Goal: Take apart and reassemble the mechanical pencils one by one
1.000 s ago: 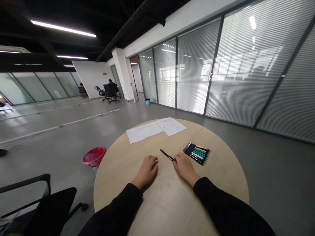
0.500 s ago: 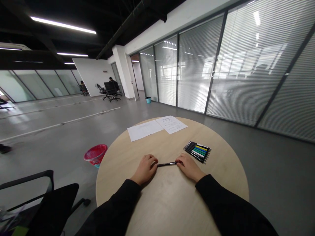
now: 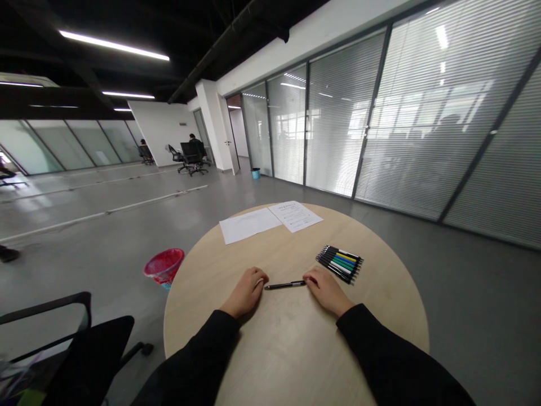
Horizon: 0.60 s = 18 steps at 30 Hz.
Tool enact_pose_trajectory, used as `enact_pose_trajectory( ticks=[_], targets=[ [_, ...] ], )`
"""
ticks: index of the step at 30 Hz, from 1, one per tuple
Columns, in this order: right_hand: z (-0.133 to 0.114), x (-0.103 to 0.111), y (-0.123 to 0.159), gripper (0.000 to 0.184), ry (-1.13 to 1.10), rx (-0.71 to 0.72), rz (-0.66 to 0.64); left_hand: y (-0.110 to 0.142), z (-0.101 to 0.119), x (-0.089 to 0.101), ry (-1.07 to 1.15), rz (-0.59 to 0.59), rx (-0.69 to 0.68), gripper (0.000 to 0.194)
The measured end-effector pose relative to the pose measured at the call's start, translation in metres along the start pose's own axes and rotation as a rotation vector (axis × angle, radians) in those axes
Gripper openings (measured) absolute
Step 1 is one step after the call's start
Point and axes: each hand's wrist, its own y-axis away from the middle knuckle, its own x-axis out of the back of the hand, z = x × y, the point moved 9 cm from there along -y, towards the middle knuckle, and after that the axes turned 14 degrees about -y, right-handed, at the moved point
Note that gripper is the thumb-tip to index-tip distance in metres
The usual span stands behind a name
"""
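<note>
A black pen lies across the round table's middle, its tip to the left and a pale band near its right end. My right hand pinches that right end between thumb and fingers. Just left of the tip rests my left hand, its fingers curled together and a small gap between it and the pen. Nothing shows in the left fingers. Beyond my right hand, a row of several pens lies side by side, mostly black, with white, yellow, blue and green barrels among them.
Two sheets, one blank-looking paper and one printed paper, lie at the table's far edge. A red basket stands on the floor to the left, near a black chair. Glass partitions with blinds line the right.
My left hand has come off the pen's tip end and moved slightly left, uncovering the tip. My right hand stays at the other end. The view has shifted a little.
</note>
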Motion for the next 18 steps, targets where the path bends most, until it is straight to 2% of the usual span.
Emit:
enact_pose_trajectory(
  ticks=[6,10,15,18],
  targets=[
    [-0.002,0.001,0.001,0.012,0.037,-0.004,0.025,0.004,0.004,-0.001,-0.007,-0.034,-0.046,0.013],
    [-0.003,0.001,0.002,0.010,0.061,-0.012,0.033,0.003,0.005,-0.003,-0.025,-0.004,-0.030,0.008],
    [-0.002,0.005,0.002,0.007,0.004,-0.012,0.066,0.002,0.006,0.001,0.019,0.047,-0.011,0.011],
    [-0.001,0.012,0.001,0.008,-0.089,-0.023,0.124,0.003,0.003,0.007,0.110,0.097,0.071,0.012]
  ],
)
